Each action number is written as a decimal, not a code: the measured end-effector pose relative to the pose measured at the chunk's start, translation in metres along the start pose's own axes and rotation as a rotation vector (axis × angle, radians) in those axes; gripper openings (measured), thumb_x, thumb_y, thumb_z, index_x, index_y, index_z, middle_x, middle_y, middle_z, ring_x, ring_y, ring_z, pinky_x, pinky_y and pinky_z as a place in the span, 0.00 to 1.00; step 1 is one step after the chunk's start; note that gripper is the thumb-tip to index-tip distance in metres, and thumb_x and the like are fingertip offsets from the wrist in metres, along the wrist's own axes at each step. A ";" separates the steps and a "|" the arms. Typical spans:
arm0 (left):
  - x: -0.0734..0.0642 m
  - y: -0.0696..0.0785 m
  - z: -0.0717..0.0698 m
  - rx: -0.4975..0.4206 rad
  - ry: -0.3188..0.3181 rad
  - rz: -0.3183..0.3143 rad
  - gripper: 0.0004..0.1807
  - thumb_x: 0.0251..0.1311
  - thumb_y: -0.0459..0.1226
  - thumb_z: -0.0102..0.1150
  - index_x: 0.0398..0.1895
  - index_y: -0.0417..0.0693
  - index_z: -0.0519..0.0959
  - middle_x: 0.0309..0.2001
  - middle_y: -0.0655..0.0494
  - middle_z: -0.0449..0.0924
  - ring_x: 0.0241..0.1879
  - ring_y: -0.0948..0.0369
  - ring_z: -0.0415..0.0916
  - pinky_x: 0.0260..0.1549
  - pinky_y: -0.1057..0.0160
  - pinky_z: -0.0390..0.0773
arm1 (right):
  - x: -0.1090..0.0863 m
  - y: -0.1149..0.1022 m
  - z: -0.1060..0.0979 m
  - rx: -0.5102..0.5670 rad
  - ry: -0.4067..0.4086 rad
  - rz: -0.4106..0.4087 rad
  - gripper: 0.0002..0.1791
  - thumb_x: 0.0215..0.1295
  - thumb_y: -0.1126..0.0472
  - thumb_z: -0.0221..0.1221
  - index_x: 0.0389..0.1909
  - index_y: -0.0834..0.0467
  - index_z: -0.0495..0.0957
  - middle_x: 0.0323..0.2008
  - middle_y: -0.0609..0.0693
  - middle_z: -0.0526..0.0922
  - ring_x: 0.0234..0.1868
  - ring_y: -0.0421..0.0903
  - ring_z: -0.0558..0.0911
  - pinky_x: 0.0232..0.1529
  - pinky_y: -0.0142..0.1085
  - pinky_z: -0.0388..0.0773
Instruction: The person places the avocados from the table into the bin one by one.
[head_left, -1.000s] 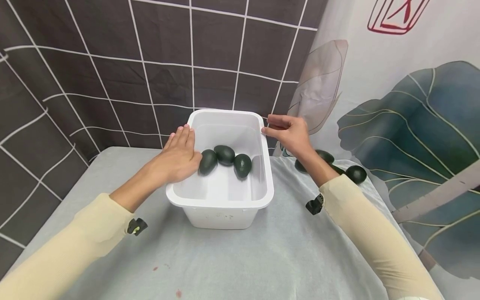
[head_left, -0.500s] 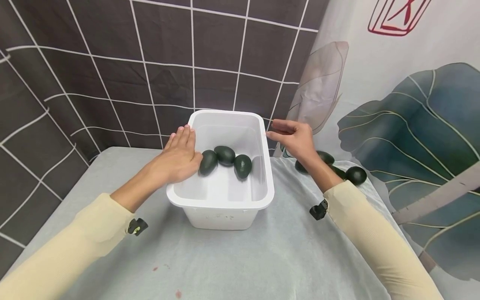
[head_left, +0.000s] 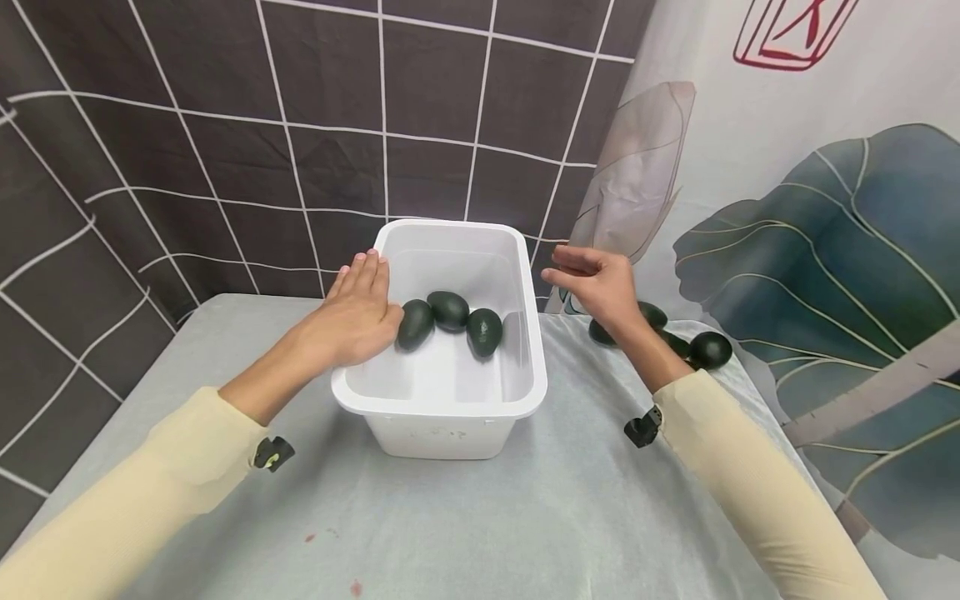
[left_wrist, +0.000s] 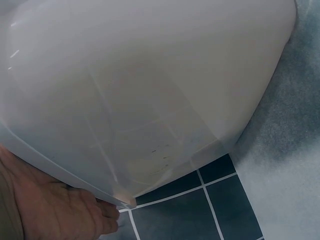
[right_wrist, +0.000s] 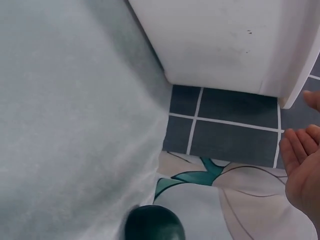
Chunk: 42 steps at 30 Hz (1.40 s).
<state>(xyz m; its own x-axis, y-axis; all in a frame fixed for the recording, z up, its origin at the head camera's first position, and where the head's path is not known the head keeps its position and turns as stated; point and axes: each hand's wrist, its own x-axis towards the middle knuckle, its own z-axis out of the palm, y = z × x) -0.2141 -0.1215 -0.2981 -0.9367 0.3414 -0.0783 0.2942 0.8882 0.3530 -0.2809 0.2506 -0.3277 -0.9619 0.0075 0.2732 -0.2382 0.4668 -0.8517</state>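
A white plastic tub (head_left: 442,408) stands on the table, holding three dark green avocados: one at the left (head_left: 415,325), one in the middle (head_left: 448,311) and one at the right (head_left: 484,332). My left hand (head_left: 358,315) rests with straight fingers on the tub's left rim, its thumb side by the left avocado. Just off the right rim, my right hand (head_left: 596,283) hovers with nothing in it, fingers loosely bent and thumb apart. In the right wrist view that hand (right_wrist: 304,165) shows its palm beside the tub (right_wrist: 220,45).
Several more avocados (head_left: 710,350) lie at the table's right edge, partly behind the right forearm. A grey cloth (head_left: 480,525) covers the table. Behind hang a dark grid-patterned curtain (head_left: 322,75) and a white leaf-print curtain (head_left: 825,242).
My right hand has left the tub's right rim and moved a little right and down. The left hand, tub and avocados have stayed in place.
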 end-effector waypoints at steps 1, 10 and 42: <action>0.000 0.000 0.000 -0.001 0.001 0.001 0.45 0.83 0.47 0.27 0.91 0.26 0.35 0.93 0.31 0.24 0.93 0.37 0.20 0.92 0.37 0.27 | -0.001 0.002 0.000 -0.009 0.002 0.003 0.30 0.68 0.53 0.80 0.68 0.58 0.89 0.64 0.58 0.92 0.65 0.55 0.92 0.54 0.21 0.85; 0.000 0.000 0.000 -0.003 0.000 0.001 0.45 0.83 0.47 0.27 0.90 0.26 0.35 0.92 0.31 0.24 0.93 0.37 0.20 0.92 0.37 0.27 | -0.011 0.015 -0.001 -0.021 -0.007 0.015 0.31 0.69 0.52 0.79 0.69 0.59 0.87 0.64 0.58 0.92 0.65 0.57 0.92 0.52 0.20 0.85; 0.000 -0.001 0.001 -0.005 0.012 0.010 0.45 0.83 0.48 0.27 0.91 0.26 0.35 0.92 0.31 0.25 0.93 0.36 0.21 0.92 0.37 0.28 | -0.029 0.046 -0.038 -0.073 0.025 0.066 0.31 0.70 0.49 0.78 0.70 0.57 0.88 0.66 0.58 0.91 0.52 0.26 0.89 0.54 0.16 0.82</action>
<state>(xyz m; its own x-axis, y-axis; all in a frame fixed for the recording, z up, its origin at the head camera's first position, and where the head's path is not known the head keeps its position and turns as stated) -0.2137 -0.1220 -0.2993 -0.9357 0.3470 -0.0638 0.3030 0.8831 0.3581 -0.2588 0.3054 -0.3573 -0.9714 0.0625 0.2291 -0.1627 0.5276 -0.8338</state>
